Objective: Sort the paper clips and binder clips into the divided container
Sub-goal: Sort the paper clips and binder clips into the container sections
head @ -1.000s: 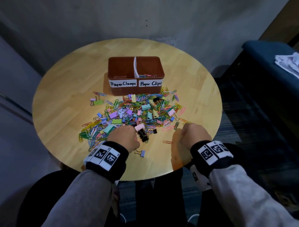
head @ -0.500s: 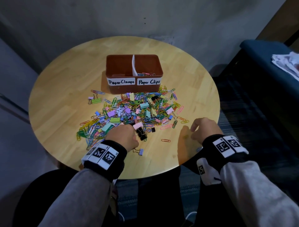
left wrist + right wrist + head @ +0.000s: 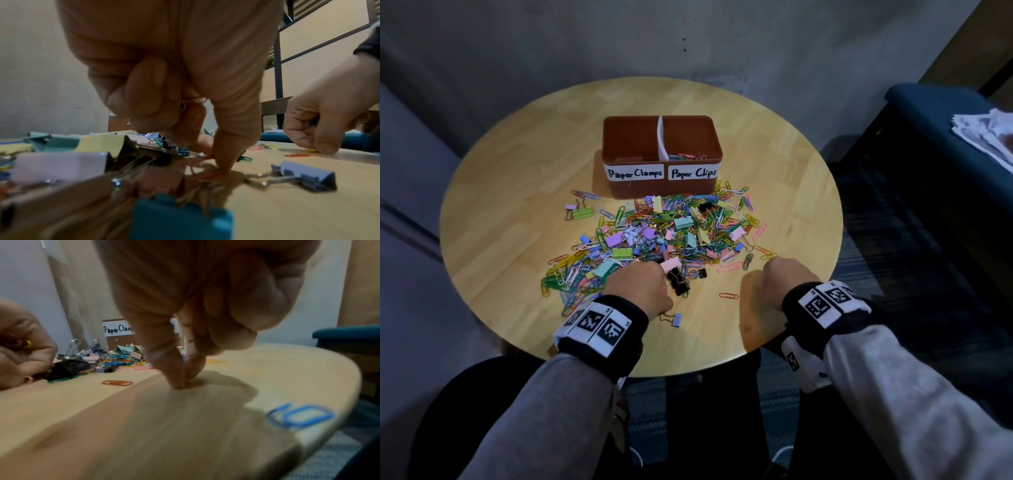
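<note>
A brown divided container (image 3: 717, 150) stands at mid-table, labelled "Paper Clamps" left and "Paper Clips" right; a few paper clips (image 3: 688, 157) lie in the right half. In front spreads a mixed pile of coloured paper clips and binder clips (image 3: 671, 233). My left hand (image 3: 640, 284) is at the pile's near edge, curled around some paper clips, while its thumb and forefinger (image 3: 213, 155) pinch at an orange clip on the wood. My right hand (image 3: 780, 277) pinches down on the table (image 3: 183, 382) on a small clip, mostly hidden.
A loose orange paper clip (image 3: 728, 295) lies between the hands. A lilac binder clip (image 3: 676, 319) is by my left wrist, black binder clips (image 3: 678, 279) beside that hand. A blue paper clip (image 3: 300, 416) sits near the table edge. A blue chair (image 3: 928, 137) stands right.
My right hand swung out to the right, then came back left and down to the table. The left hand has stayed at the pile's near edge.
</note>
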A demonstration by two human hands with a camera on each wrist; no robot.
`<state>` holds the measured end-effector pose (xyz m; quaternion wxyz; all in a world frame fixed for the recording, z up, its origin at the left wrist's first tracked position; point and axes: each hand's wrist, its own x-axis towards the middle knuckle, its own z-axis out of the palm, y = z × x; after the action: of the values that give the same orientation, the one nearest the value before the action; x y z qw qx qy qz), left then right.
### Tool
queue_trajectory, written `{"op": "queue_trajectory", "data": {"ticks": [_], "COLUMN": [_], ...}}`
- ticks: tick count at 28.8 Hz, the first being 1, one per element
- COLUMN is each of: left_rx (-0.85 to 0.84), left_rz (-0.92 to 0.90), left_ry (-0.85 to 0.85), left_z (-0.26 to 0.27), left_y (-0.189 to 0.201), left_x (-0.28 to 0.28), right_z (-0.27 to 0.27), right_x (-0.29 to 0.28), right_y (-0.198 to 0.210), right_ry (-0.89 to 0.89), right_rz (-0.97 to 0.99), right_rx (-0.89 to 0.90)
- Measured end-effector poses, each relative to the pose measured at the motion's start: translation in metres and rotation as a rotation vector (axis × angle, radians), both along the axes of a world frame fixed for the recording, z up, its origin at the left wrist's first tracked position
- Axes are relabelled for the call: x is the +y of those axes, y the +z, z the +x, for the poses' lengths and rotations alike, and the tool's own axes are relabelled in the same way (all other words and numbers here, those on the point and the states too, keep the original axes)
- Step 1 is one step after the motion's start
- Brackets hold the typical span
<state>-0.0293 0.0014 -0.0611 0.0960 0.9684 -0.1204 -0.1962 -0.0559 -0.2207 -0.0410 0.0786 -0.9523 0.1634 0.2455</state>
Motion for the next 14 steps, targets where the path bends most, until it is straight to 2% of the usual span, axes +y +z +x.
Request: {"op": "queue_trajectory", "data": {"ticks": [4,6,8,10,12,14], "left_rx": [0.006,-0.007,-0.013,0.026,0.066,0.114], "left_rz": [0.023,-0.021,-0.17,-0.401,-0.598,-0.704], "left_ry": [-0.028,-0.016,0.071,0.201,0.297,0.354], "left_z": [-0.002,-0.002,-0.002,-0.001,0.0,0.0], "left_y": [0.003,0.004,0.006,0.008,0.01,0.008], "left_x": [0.0,0.002,0.004,0.005,0.002,0.0], "right_z": [-0.004,-0.006,-0.005,-0.004,-0.007,-0.011], "right_x": [0.011,0.006,-0.003,-0.011,-0.009,-0.003], "right_y": [0.001,0.003,0.005,0.003,0.004,0.004], "right_ry": [-0.008,-0.081,-0.255,-0.409,-0.561,-0.662], "right_rz": [0.047,0.13,0.29,0.473,0.678,0.85], "right_rx": [0.032,-0.026,-0.178,-0.277,-0.248,-0.183]}}
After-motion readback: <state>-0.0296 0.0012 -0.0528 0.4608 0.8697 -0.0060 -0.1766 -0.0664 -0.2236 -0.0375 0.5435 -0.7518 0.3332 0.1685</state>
